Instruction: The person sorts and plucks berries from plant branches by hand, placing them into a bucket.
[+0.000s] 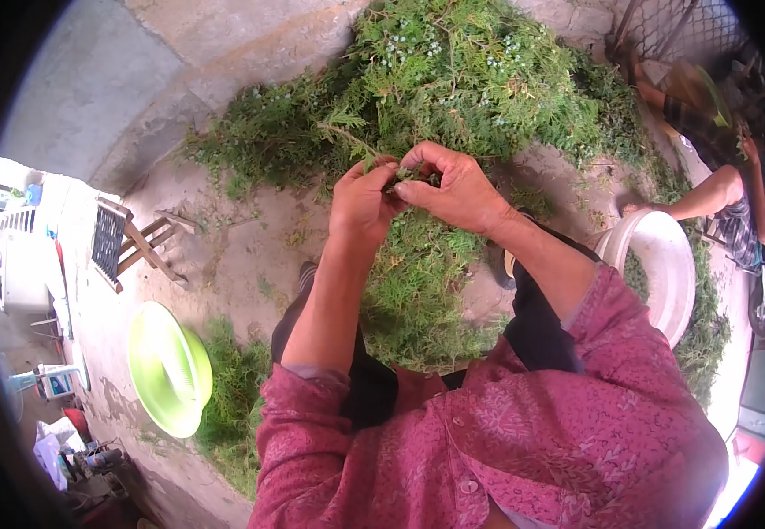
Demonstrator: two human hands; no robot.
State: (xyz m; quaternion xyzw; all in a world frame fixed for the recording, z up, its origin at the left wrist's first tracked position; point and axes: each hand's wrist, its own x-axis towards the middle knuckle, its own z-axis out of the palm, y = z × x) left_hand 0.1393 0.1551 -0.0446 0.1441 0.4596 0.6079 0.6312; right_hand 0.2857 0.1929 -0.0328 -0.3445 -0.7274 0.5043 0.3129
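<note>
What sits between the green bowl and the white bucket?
Head view: between the bowl and the bucket lie the person's legs and a heap of greens. Above it the left hand and right hand pinch a sprig.

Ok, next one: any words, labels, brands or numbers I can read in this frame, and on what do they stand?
No text can be read in this frame.
The blue and white container at the left edge may carry a label, but it is too small and blurred to read.
The green basin and the white bucket show no print.
The left hand and right hand pinch a green sprig, with no text there.
</note>
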